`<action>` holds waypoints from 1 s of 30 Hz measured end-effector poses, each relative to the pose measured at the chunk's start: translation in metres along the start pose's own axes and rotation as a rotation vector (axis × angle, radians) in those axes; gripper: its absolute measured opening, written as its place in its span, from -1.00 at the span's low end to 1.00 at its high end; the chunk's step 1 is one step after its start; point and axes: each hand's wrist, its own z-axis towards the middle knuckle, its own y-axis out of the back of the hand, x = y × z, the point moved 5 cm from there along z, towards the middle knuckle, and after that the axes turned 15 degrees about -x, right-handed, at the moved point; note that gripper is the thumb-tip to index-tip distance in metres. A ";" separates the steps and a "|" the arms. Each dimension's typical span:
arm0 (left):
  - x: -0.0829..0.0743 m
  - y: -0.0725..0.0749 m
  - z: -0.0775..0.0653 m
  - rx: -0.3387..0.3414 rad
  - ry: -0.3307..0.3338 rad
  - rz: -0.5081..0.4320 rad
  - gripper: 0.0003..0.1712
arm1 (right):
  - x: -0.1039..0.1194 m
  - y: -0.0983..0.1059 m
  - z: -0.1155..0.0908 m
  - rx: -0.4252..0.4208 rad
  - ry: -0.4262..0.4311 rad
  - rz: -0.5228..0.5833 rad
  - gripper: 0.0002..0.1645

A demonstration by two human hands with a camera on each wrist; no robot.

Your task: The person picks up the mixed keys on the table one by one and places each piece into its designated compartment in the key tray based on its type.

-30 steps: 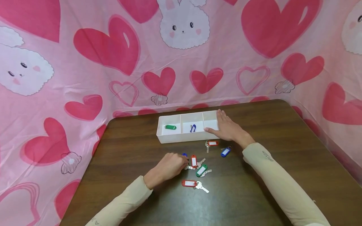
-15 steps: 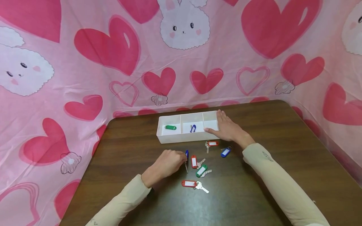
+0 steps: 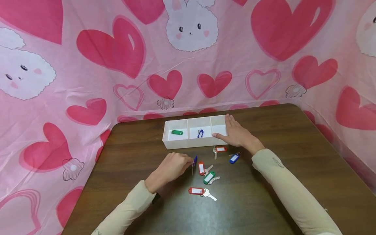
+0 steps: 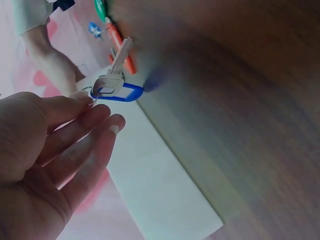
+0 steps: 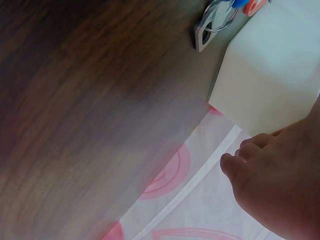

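Observation:
My left hand [image 3: 173,165] pinches, between thumb and fingertips, the ring of a key with a blue tag [image 3: 195,161]. In the left wrist view the silver key [image 4: 118,65] and its blue-framed tag hang out from the fingertips, over the table. My right hand [image 3: 237,133] rests on the right end of the white three-compartment tray [image 3: 188,143], fingers extended along that end, thumb at the near rim. A green-tagged key [image 3: 177,132] lies in the tray's left compartment, and a blue-tagged key [image 3: 200,133] in the middle one.
Red-tagged keys [image 3: 201,168], [image 3: 196,190] and a green-tagged key [image 3: 209,177] lie on the brown table [image 3: 141,140] right of my left hand. Another red-tagged key [image 3: 221,149] and a blue-tagged key [image 3: 234,158] lie before the tray. A pink heart-print cloth [image 3: 188,85] hangs behind.
My left hand has picked up the blue-tagged key from beside the red-tagged one and drawn slightly left and toward the tray. My right hand and the tray have stayed put.

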 end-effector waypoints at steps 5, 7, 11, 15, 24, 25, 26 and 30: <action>0.002 0.005 0.003 -0.017 0.030 0.000 -0.78 | 0.000 0.001 0.000 -0.003 0.006 0.002 0.57; 0.002 0.008 0.005 -0.029 0.045 -0.007 -0.77 | -0.001 0.000 0.001 -0.006 0.007 0.001 0.57; 0.003 0.012 0.007 -0.056 0.075 -0.028 -0.75 | -0.001 0.000 0.002 -0.008 0.009 -0.001 0.56; 0.004 0.016 0.009 -0.092 0.075 -0.041 -0.74 | -0.001 -0.001 0.001 -0.004 0.007 0.001 0.56; 0.007 0.017 0.013 -0.122 0.114 -0.108 -0.73 | 0.001 0.001 0.000 -0.011 0.010 0.001 0.53; 0.008 0.017 0.013 -0.120 0.124 -0.124 -0.74 | 0.001 0.002 -0.001 -0.011 0.010 0.001 0.52; 0.009 0.017 0.014 -0.120 0.133 -0.137 -0.75 | 0.001 0.002 -0.001 -0.013 0.011 0.000 0.52; 0.013 0.018 0.016 -0.116 0.192 -0.225 -0.76 | 0.002 0.001 -0.001 -0.008 0.011 -0.001 0.52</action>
